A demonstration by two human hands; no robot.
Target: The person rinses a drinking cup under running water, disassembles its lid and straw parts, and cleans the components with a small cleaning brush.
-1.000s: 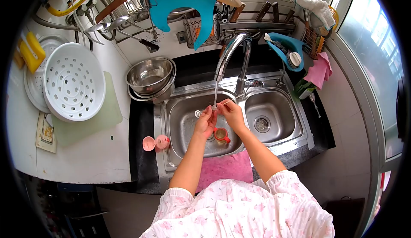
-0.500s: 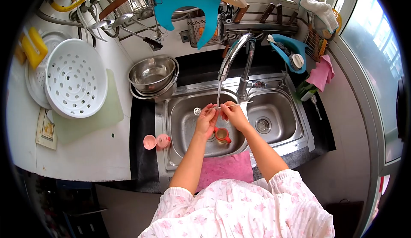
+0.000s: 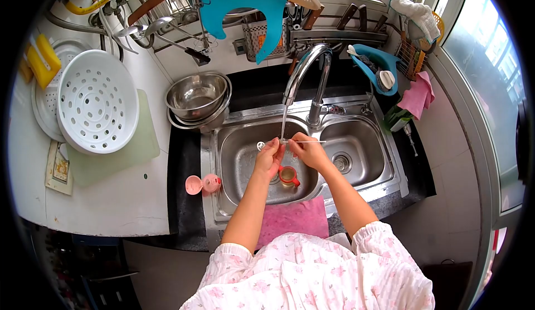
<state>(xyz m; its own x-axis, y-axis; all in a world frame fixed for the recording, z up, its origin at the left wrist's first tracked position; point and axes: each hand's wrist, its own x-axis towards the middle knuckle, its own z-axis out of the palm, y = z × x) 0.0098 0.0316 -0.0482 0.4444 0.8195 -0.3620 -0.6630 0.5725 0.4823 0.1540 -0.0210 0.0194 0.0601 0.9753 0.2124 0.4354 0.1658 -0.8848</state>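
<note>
Over the left basin of the steel sink [image 3: 228, 198], my two hands are close together beneath the running tap [image 3: 320, 95]. My left hand [image 3: 268, 158] is closed on a small part with a white round end [image 3: 260, 146] that sticks out to the left. In a pinch, my right hand [image 3: 310, 153] grips a thin white rod [image 3: 319, 141], lying nearly level and pointing right. The rod's left end meets the part at my left fingertips; whether it goes inside is hard to see. Below sits a cup with a red rim and handle [image 3: 288, 175].
An opened pink lid [image 3: 202, 184] rests on the counter left of the sink. Stacked steel bowls [image 3: 195, 98] stand behind it. A pink cloth [image 3: 295, 221] drapes the front edge. A white colander [image 3: 97, 103] leans at the left; a blue holder [image 3: 379, 67] is at the back right.
The rod has shifted slightly left and now lies more level. The white round end has moved a little to the right and turned. Water still runs.
</note>
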